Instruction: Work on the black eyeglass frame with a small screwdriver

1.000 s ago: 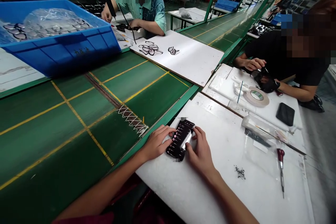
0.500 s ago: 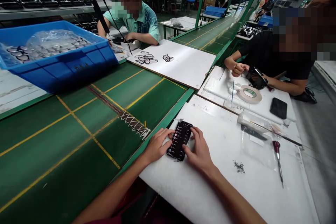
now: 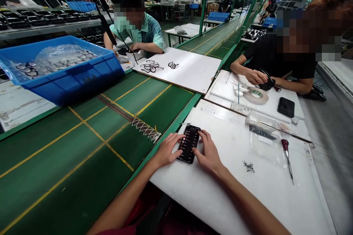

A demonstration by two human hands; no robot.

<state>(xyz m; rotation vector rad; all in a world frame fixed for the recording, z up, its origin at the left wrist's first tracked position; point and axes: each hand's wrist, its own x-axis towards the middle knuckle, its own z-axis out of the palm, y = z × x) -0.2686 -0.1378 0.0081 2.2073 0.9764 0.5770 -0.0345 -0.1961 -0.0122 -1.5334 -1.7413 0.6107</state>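
A black smartphone (image 3: 189,144) with a lit list on its dark screen is between my two hands, low over the white board; I cannot tell whether it rests on it. My left hand (image 3: 167,149) grips its left edge, with thumb and fingertips against the side. From the other side, my right hand (image 3: 209,151) holds the right edge, the thumb near the lower corner and the fingers at the upper one. To the right of my right hand lie a small heap of tiny dark screws (image 3: 248,166) and a screwdriver (image 3: 287,158) with a dark red handle.
A green conveyor belt (image 3: 91,161) with yellow lines runs along my left. On its far side stands a blue bin (image 3: 79,77) of bagged lens-like parts. A white board (image 3: 193,69) bridges the belt. Tape roll (image 3: 256,96) and black case (image 3: 286,107) lie before a co-worker at right.
The camera view has shifted slightly. My hands stay at the phone, with small finger movements. The co-worker at right has brought one hand onto the black item held there.
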